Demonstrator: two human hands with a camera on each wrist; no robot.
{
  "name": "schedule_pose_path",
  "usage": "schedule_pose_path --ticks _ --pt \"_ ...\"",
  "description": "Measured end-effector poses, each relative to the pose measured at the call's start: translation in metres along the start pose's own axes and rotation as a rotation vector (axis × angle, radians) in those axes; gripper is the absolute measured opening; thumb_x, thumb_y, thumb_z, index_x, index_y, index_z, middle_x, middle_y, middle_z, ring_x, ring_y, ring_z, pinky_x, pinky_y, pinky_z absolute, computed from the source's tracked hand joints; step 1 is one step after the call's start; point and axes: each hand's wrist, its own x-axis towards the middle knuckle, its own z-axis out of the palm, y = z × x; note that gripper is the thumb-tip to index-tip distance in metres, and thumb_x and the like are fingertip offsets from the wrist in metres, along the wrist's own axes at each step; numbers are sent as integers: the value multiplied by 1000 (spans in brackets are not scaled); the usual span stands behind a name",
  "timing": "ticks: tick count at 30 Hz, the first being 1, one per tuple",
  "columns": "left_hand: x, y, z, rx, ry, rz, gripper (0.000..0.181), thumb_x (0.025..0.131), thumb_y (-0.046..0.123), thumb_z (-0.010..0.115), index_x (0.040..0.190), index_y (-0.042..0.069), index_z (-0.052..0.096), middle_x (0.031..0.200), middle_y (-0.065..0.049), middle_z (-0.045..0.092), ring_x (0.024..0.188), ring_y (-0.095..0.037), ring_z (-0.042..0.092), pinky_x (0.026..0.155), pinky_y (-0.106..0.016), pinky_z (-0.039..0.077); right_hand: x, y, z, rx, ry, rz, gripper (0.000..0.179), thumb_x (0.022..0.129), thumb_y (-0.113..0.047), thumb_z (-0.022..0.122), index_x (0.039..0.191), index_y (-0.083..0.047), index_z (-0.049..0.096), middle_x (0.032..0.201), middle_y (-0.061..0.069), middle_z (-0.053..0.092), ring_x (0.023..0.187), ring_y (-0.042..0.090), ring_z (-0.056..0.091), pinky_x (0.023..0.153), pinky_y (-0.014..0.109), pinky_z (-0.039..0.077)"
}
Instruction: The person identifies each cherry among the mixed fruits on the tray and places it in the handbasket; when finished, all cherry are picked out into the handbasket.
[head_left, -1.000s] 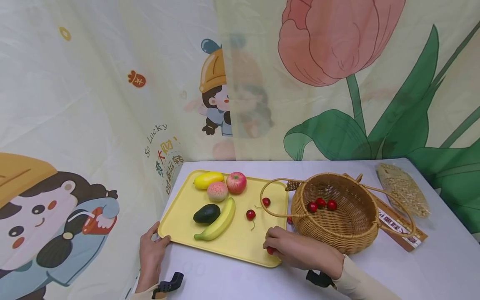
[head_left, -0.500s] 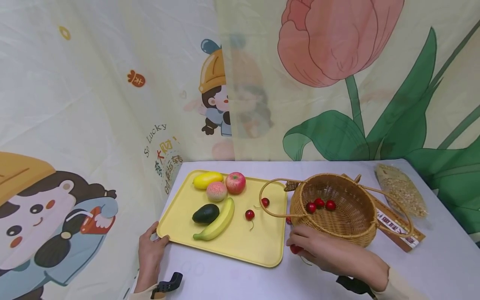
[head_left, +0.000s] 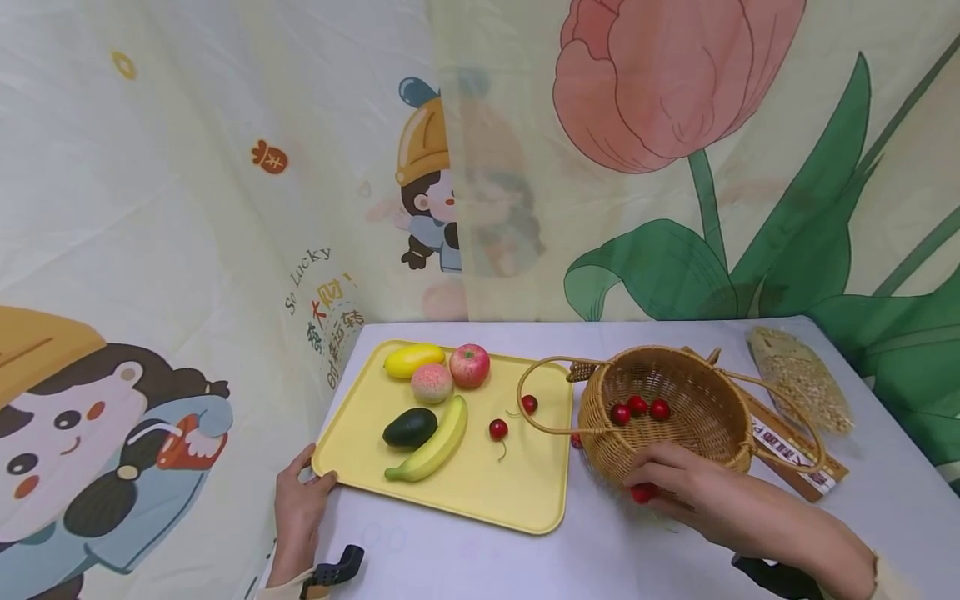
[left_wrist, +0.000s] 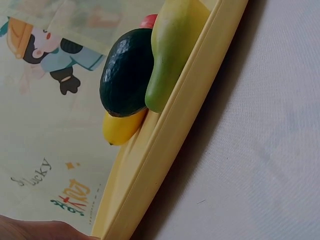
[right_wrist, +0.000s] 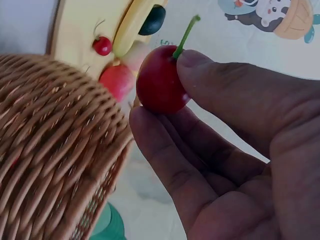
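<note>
Between the thumb and fingers of my right hand [head_left: 693, 492] is a red cherry [right_wrist: 162, 80], its green stem pointing up in the right wrist view. That hand is just in front of the wicker basket [head_left: 731, 400], near its rim. Inside the basket lie 3 cherries [head_left: 637, 406]. My left hand [head_left: 300, 508] holds the near left corner of the yellow tray [head_left: 495, 492], thumb and forefinger about the corner. On the tray are a banana [head_left: 435, 442], an avocado [head_left: 410, 427], a yellow fruit [head_left: 414, 361], a peach [head_left: 432, 383], an apple [head_left: 470, 367] and a cherry [head_left: 498, 429].
Another cherry [head_left: 529, 404] shows through the basket's left handle [head_left: 536, 367], which overhangs the tray. One more red fruit [head_left: 576, 440] is partly hidden beside the basket. To the right lie a brown box [head_left: 798, 454] and a bag of grains [head_left: 798, 379].
My right hand has carried the cherry from the tray's near right corner rightward and up to the basket's front. The left hand stays at the tray corner.
</note>
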Motion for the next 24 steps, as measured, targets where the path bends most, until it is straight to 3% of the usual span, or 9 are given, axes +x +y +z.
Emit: schedule_pose_path --ticks 7,14,19,24 --pt "-1 3 -2 -1 -13 2 76 97 -8 61 166 2 31 167 -35 23 141 -53 52 114 -54 54 -21 11 -9 -104 -5 -9 34 94 -15 80 121 -34 74 122 -13 65 103 0 62 78 17 65" --pt "-2 4 -2 -5 -2 -13 76 97 -8 60 167 2 31 167 -35 24 142 -53 52 115 -55 52 -30 17 -26 -159 3 11 28 94 -16 80 119 -29 76 122 -10 65 101 2 64 75 20 66" --pt "-1 3 -2 -4 -14 0 77 97 -8 60 167 2 30 167 -36 22 142 -53 51 115 -55 53 -27 26 -39 -190 37 -25 26 92 -13 81 114 -25 76 114 -8 64 96 2 63 71 21 66" --pt "-1 2 -2 -9 -10 -9 76 98 -7 60 167 3 31 168 -34 23 141 -51 53 113 -53 55 -16 36 -53 -188 41 3 27 93 -10 80 115 -25 75 114 -8 64 98 6 63 72 21 65"
